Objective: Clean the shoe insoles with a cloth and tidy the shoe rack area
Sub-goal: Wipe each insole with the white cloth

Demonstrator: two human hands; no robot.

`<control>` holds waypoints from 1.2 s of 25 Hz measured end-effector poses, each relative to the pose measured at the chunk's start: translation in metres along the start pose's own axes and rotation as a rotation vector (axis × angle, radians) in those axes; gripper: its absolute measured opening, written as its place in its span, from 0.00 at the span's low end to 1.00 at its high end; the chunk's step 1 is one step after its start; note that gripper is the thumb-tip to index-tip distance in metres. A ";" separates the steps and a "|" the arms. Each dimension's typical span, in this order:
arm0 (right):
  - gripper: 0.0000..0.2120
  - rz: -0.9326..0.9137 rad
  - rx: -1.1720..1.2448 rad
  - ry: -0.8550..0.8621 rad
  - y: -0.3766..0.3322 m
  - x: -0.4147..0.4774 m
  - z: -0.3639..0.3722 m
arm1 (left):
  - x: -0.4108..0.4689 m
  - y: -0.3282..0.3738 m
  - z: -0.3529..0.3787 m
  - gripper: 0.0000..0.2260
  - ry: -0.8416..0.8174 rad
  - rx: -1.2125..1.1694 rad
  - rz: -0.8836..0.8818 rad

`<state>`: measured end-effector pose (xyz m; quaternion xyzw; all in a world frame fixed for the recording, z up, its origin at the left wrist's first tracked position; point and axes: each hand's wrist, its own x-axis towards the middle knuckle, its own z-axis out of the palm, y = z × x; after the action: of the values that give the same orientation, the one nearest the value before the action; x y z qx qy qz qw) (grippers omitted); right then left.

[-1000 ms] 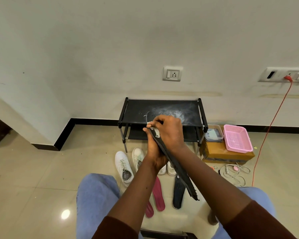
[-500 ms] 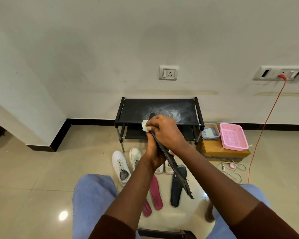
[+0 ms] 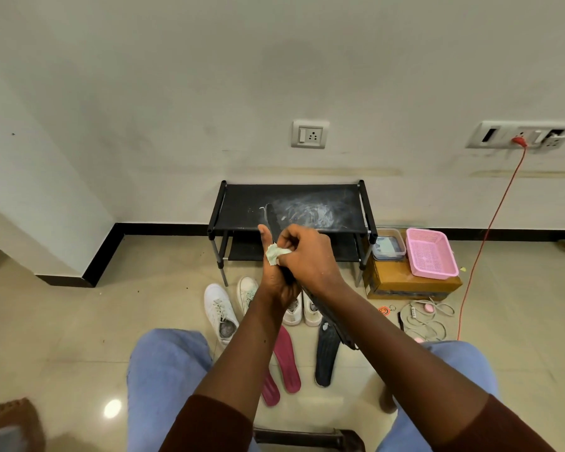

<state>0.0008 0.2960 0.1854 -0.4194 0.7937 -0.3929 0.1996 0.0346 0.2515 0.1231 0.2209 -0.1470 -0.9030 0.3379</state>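
The left hand (image 3: 276, 282) clamps a black insole (image 3: 310, 288) up on edge, steadying it, while the right hand (image 3: 307, 256) pinches a pale cloth (image 3: 275, 253) against it, over the floor before the shoe rack (image 3: 291, 207); maroon insoles (image 3: 286, 363) lie waiting below

- Left hand (image 3: 276, 282) raised at centre, thumb pointing up, fingers wrapped around a dark insole (image 3: 274, 220) from below.
- Right hand (image 3: 307, 256) closed into a fist on a pale cloth (image 3: 275, 253), pressed against the insole just beside the left thumb.
- Both forearms bare, angled inward, wrists nearly crossing.
- Maroon sleeves pushed up near the elbows.
- Knees apart in blue jeans below the arms.
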 end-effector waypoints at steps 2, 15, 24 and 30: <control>0.10 0.020 0.007 -0.057 0.003 -0.004 -0.002 | -0.003 0.004 0.001 0.31 0.015 0.026 -0.022; 0.08 -0.242 -0.159 -0.137 0.043 -0.040 -0.029 | 0.042 0.021 -0.022 0.28 0.179 -0.090 -0.002; 0.13 -0.128 -0.011 -0.514 0.045 -0.034 -0.065 | 0.040 0.025 -0.028 0.30 0.056 -0.174 -0.012; 0.08 -0.130 -0.033 -0.533 0.035 -0.026 -0.054 | 0.032 0.019 -0.028 0.39 0.088 -0.126 -0.058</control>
<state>-0.0374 0.3542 0.1902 -0.5611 0.6910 -0.2677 0.3689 0.0372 0.2129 0.0974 0.2428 -0.0685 -0.9092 0.3311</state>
